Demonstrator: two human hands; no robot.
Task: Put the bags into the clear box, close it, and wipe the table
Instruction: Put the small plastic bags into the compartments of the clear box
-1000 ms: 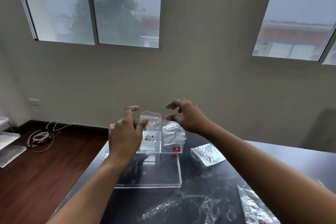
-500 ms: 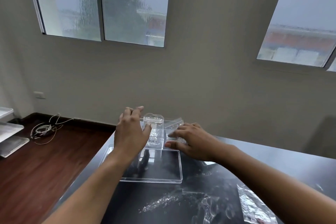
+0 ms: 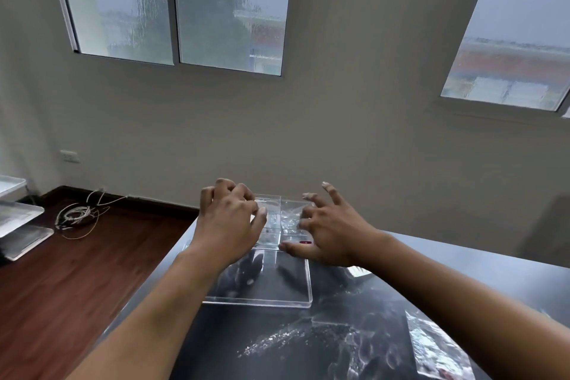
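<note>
The clear box is sitting at the far end of the dark counter, its open lid lying flat on the near side of it. Crinkled bags are showing through its compartments. The left hand is hanging over the box's left part with fingers curled; whether they are gripping the box cannot be told. The right hand is hovering over the box's right part, fingers spread wide and bent, thumb lying near the box's front edge beside a small red label. To the right of the box, partly hidden by the right forearm, another bag is lying on the counter, and a loose bag is lying well nearer than the box at the counter's right. The counter's glossy top is reflecting the hands and showing a pale smear. Left of the box, on a brown wooden floor, a coil of white cable is lying, with stacked trays beyond it. Behind the box, a grey wall is carrying rain-streaked windows.
</note>
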